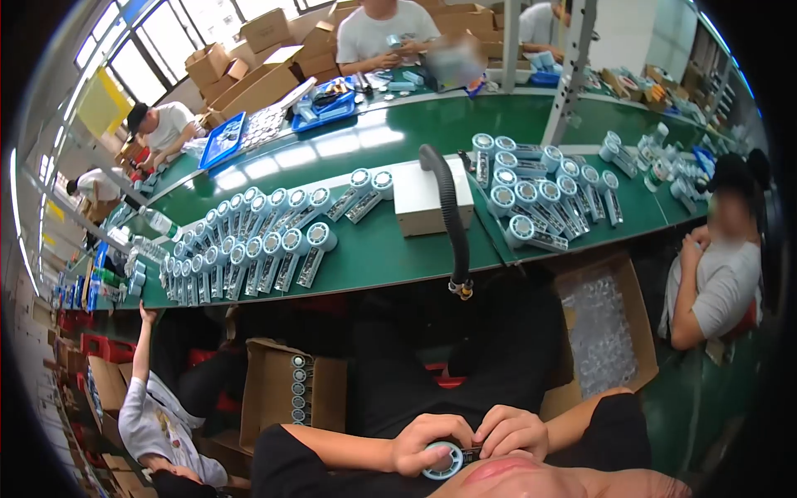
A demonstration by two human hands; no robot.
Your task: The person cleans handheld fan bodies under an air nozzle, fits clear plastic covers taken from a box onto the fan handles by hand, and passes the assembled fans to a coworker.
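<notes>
Close to my chest I hold a light-blue handheld fan [443, 461] with a round, ringed head. My left hand [425, 441] is closed around the head, its thumb lying over the ring. At the dark, exposed handle part my right hand [512, 433] is closed, with bent fingers pinching it. The fingers hide much of the handle. Beyond my knees, many similar handheld fans [271, 243] lie in rows on the green workbench [365, 264], their handles showing open electronics. A second group of fans [525, 192] lies right of a white box [419, 199].
A black flexible hose [449, 216] hangs over the bench edge. One carton [330, 390] at my left holds more fans; another carton [639, 319] at my right holds clear plastic pieces. Co-workers sit at both sides and across the bench. Bottles [160, 222] stand at the left.
</notes>
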